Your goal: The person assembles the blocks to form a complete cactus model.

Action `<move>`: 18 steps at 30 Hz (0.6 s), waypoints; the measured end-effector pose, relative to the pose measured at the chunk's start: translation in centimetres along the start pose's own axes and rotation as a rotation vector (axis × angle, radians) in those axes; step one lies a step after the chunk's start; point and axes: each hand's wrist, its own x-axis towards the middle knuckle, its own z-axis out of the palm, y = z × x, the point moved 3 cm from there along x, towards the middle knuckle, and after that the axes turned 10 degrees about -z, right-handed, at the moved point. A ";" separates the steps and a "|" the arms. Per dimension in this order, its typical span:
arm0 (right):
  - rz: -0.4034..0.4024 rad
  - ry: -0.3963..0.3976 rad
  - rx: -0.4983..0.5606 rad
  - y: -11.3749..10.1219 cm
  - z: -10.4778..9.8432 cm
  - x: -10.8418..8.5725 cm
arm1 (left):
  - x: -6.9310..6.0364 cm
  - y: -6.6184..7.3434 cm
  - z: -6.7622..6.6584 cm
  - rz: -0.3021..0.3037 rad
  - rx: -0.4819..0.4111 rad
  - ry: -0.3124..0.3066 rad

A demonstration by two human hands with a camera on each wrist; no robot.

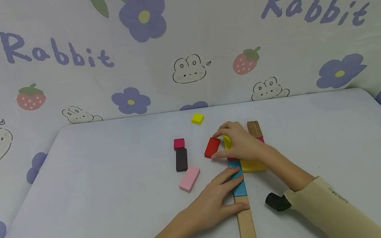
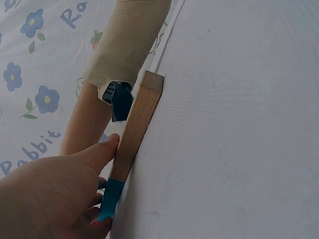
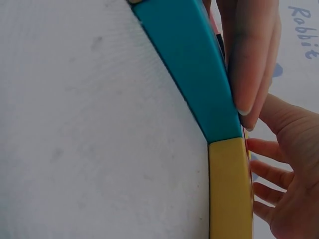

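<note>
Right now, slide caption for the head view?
Left hand rests on a row of blocks while the right hand pinches a red block beside it.

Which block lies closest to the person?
The pale wooden block, its far end touched by the left hand; the rest all lie farther away.

Red block (image 1: pixel 212 147): oblong, slanted, left of and beyond blue block (image 1: pixel 239 189). Latter lengthwise. Wooden block (image 1: pixel 246 226): oblong, pale, lying lengthwise, far end touching blue block.
</note>
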 end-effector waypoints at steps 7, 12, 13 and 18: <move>0.007 -0.021 -0.022 -0.1 0.3 0.2 | -0.1 0.2 -0.1 0.010 -0.005 0.003; 0.013 -0.032 -0.020 -0.3 0.2 0.3 | 0.0 0.1 -0.1 0.017 -0.008 0.007; 0.016 -0.035 -0.020 -0.3 0.2 0.4 | 0.0 0.1 -0.1 0.017 -0.009 0.007; 0.015 -0.044 -0.010 -0.3 -0.1 0.5 | 0.0 0.1 -0.1 0.010 -0.015 0.005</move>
